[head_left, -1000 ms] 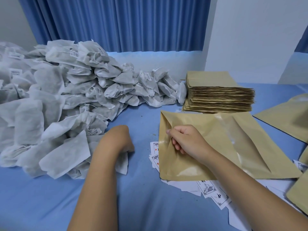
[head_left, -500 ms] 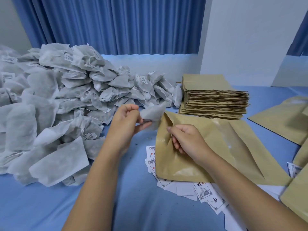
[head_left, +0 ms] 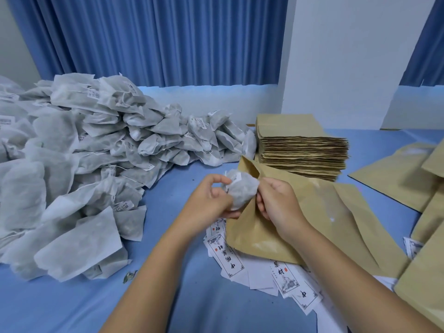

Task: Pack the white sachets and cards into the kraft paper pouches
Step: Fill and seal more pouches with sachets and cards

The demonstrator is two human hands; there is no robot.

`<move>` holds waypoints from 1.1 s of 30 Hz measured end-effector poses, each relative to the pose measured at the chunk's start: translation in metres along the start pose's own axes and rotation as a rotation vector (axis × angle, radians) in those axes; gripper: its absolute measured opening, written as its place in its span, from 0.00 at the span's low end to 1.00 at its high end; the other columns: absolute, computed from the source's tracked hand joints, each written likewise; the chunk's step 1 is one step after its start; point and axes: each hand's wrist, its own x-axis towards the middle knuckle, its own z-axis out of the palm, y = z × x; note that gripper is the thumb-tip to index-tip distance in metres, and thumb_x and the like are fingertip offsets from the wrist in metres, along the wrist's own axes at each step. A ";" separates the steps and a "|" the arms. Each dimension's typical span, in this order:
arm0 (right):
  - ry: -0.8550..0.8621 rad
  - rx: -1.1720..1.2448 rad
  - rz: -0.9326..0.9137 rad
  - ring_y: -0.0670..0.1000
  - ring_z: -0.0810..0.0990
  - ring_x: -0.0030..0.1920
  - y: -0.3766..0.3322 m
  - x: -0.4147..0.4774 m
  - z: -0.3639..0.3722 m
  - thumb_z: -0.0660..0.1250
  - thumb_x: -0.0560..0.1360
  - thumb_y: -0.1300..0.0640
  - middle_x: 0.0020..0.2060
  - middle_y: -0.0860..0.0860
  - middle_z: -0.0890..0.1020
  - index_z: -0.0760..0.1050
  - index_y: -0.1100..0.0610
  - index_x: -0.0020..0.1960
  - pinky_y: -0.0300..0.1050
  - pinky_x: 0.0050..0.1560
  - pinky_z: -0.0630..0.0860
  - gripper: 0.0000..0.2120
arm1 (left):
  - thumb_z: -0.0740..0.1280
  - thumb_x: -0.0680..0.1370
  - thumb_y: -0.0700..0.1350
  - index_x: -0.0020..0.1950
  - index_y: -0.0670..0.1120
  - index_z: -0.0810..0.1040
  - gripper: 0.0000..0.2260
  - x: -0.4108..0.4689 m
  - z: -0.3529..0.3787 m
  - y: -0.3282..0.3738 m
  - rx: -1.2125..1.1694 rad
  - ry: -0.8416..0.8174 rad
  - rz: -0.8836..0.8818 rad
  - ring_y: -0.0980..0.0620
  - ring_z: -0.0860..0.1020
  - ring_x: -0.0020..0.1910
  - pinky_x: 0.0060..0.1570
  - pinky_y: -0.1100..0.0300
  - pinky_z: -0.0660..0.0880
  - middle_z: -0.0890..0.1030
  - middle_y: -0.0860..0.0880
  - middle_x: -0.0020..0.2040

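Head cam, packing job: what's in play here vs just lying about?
In play: left hand gripping white sachet, right hand pinching open kraft pouch, sachet pile, printed cards, pouch stack.
Lying about: leaf scrap, blue curtain.

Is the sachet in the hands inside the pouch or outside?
Mostly outside: the sachet sits at the mouth of the pouch, gripped by the left hand; the right hand holds the mouth open.

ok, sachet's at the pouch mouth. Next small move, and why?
Probably push the sachet on into the pouch: the left hand grips it right at the mouth, the right hand pinches that edge open, and most of the sachet sits outside.
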 end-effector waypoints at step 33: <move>-0.093 0.048 0.104 0.46 0.58 0.17 -0.004 -0.004 0.005 0.63 0.77 0.61 0.17 0.49 0.64 0.65 0.53 0.22 0.33 0.19 0.56 0.25 | 0.76 0.68 0.37 0.53 0.50 0.76 0.18 0.011 -0.005 -0.021 0.272 0.090 0.129 0.59 0.82 0.45 0.44 0.63 0.79 0.81 0.56 0.51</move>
